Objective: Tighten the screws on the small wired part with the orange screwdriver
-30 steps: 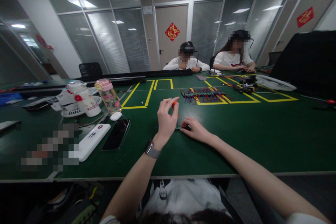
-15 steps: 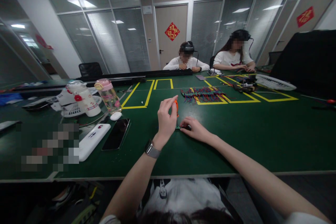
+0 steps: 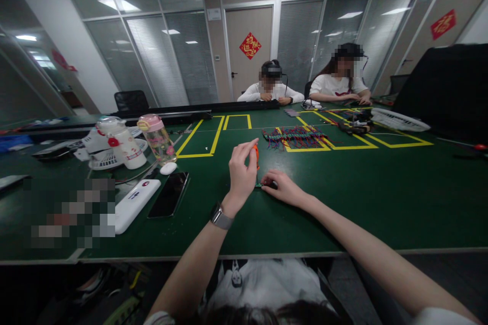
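Observation:
My left hand (image 3: 243, 165) is raised upright over the table, its fingers closed around an orange-handled screwdriver (image 3: 256, 156). The thin shaft points down at a small green circuit board (image 3: 258, 185), and whether the tip touches it is too small to tell. Resting on the table, my right hand (image 3: 281, 186) pinches the right end of that board, and a dark bit shows under its fingers. Beyond both hands lies a row of green boards with red and blue wires (image 3: 295, 136).
At left are a white power bank (image 3: 138, 205), a dark phone (image 3: 168, 195), a white round case (image 3: 168, 168), a pink-lided bottle (image 3: 155, 137) and a white bottle (image 3: 127, 144). Yellow tape (image 3: 353, 147) marks the green table. Two people (image 3: 339, 84) sit across; a white basket (image 3: 400, 119) stands right.

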Motion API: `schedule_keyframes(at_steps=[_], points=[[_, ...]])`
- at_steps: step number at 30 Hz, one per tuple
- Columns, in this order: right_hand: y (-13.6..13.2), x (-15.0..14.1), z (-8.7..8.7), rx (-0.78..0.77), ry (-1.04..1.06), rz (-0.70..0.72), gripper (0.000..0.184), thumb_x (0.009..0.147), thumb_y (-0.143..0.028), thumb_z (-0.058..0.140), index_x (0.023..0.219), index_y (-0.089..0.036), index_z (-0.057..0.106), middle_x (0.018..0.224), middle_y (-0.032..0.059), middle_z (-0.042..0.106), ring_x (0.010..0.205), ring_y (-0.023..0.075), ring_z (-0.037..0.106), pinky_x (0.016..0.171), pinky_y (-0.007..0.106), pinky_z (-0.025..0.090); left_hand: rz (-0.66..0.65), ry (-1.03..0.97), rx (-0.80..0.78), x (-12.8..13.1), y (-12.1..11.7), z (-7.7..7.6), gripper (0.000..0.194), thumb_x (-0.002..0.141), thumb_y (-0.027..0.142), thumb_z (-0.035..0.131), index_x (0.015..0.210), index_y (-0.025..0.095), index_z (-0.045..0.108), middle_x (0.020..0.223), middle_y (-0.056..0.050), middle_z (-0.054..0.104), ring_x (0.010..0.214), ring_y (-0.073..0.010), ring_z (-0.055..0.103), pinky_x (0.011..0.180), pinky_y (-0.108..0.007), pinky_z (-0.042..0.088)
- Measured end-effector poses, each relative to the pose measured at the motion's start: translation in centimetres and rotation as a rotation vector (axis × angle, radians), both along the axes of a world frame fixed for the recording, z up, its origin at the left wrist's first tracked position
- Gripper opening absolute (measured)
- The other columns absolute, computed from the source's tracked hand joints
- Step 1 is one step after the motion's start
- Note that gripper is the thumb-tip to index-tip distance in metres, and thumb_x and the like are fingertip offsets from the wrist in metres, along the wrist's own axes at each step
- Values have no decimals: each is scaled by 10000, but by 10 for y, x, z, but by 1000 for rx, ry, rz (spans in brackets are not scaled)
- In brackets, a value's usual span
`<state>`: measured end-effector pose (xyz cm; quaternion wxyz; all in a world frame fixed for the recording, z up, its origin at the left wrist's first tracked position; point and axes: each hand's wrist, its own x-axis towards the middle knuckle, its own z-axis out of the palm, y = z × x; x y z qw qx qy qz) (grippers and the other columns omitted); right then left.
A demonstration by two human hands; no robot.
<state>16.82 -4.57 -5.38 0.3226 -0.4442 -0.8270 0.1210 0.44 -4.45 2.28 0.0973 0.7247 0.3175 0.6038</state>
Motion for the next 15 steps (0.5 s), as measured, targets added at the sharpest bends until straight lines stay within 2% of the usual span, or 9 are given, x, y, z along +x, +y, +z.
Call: schedule_keyframes(at_steps=[15], points=[[0,0,0,3,-11,-5,38,798,-159,621,833,-174,623,787,33,595,755,171,539,710,292,439,6,-7,10,0,1,0,275,935,192,437,1128,201,632,1099,-68,675,1034,-181,599,921,-349,477]])
